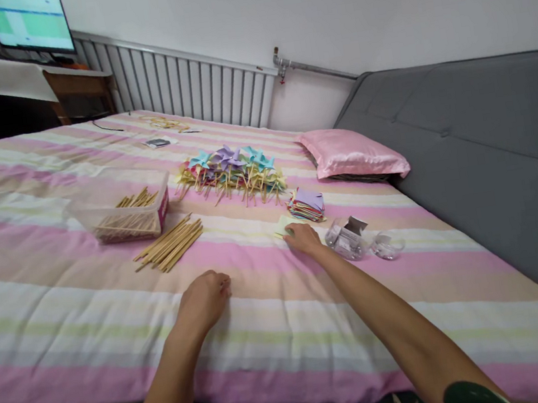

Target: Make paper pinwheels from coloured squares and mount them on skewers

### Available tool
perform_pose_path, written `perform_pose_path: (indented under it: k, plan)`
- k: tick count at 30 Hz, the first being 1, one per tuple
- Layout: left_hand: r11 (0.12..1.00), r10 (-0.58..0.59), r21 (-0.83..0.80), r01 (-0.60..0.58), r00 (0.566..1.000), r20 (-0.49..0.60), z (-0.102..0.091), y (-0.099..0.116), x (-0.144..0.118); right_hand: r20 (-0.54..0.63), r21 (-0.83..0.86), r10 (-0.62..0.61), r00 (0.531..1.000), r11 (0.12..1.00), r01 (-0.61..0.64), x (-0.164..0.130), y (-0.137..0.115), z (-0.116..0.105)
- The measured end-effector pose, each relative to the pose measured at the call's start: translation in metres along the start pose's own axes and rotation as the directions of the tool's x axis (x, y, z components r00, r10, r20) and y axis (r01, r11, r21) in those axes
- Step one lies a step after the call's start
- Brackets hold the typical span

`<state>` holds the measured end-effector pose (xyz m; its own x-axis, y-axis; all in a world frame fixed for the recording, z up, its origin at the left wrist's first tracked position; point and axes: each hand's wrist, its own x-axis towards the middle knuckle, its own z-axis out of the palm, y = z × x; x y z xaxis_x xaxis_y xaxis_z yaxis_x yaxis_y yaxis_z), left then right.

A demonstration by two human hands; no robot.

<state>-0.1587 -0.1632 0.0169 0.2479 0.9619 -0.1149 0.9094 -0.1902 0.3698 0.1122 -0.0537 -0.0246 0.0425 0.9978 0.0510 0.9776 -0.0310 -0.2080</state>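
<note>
My right hand (303, 238) is on the bedspread with its fingertips closed on a pale yellow paper piece (285, 224), partly covered by the fingers. Just beyond it lies a stack of coloured paper pieces (306, 204), lilac on top. Clear plastic packs of small parts (346, 240) sit right of that wrist. My left hand (206, 296) rests low over the bed, fingers curled in, and nothing shows in them. Nearest to it is a loose pile of thin wooden sticks (171, 244). Finished paper pinwheels (231, 167) on sticks lie in a heap farther back.
A clear plastic box (124, 213) with more sticks stands at the left. A pink pillow (353, 154) lies against the grey padded headboard (465, 132). Toward the far edge are yellow strips (163, 123) and a small dark packet (158, 142). A monitor (30, 25) stands on a desk.
</note>
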Motion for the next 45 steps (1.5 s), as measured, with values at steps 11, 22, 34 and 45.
perform_pose_path:
  k: [11, 22, 34, 45]
  plan:
    - [1.000, -0.019, 0.000, 0.019, 1.000, 0.013, 0.000, 0.001, 0.001, -0.056, 0.110, 0.198, 0.979, 0.975, -0.191, 0.004, 0.011, -0.007]
    - [1.000, -0.004, -0.001, 0.004, 1.000, 0.012, -0.002, 0.001, 0.000, -0.325, 0.235, 0.401, 0.856, 0.911, -0.338, -0.008, 0.020, -0.046]
    - [0.999, -0.021, 0.027, 0.025, 0.992, -0.127, 0.005, 0.003, 0.001, -0.240, 0.139, -0.228, 0.943, 0.954, 0.266, -0.182, -0.070, -0.010]
    - [0.952, 0.304, 0.076, -0.297, 0.886, -0.349, 0.039, 0.053, -0.005, -0.404, 0.320, -0.034, 0.914, 0.931, 0.176, -0.196, -0.055, -0.013]
